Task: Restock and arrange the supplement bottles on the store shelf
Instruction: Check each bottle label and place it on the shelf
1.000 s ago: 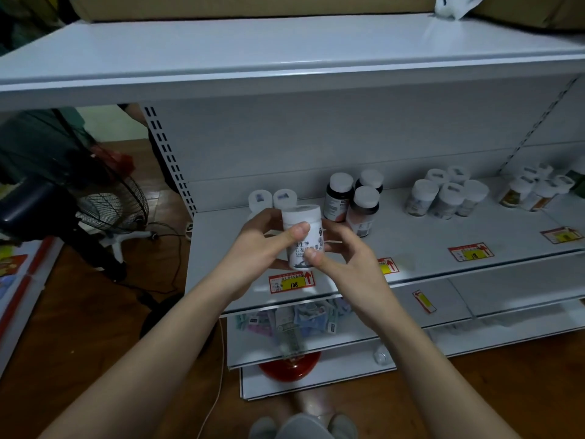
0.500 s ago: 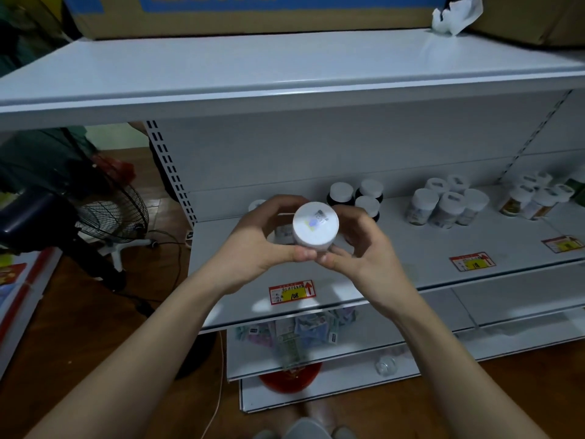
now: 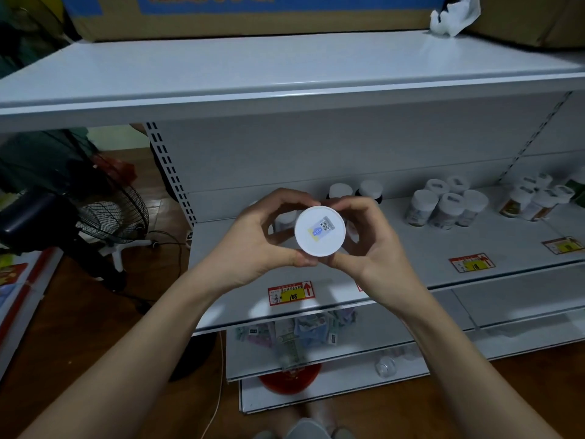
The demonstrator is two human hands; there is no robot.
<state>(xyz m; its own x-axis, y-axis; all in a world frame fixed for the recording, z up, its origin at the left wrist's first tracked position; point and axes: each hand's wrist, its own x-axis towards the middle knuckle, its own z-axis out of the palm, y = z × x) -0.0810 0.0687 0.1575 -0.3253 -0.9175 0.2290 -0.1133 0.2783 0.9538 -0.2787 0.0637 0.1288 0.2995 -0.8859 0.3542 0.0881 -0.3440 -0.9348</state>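
Head view: white metal store shelf (image 3: 411, 248) partly stocked, white-capped bottle clusters (image 3: 446, 205) grouped at right. White plastic supplement bottle (image 3: 319, 231) held above shelf front, gripped by curled left hand (image 3: 253, 245) and right hand (image 3: 370, 245). Step judged: inspection before placing; upright setting required next. Cap faces camera, small QR sticker (image 3: 322, 228) centred.

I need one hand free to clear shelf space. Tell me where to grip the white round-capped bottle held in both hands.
Grip the white round-capped bottle around its cap rim, coming from the right: the right hand already pinches that rim. The cap faces the camera and hides the body behind it, so the rim is the only reachable part.
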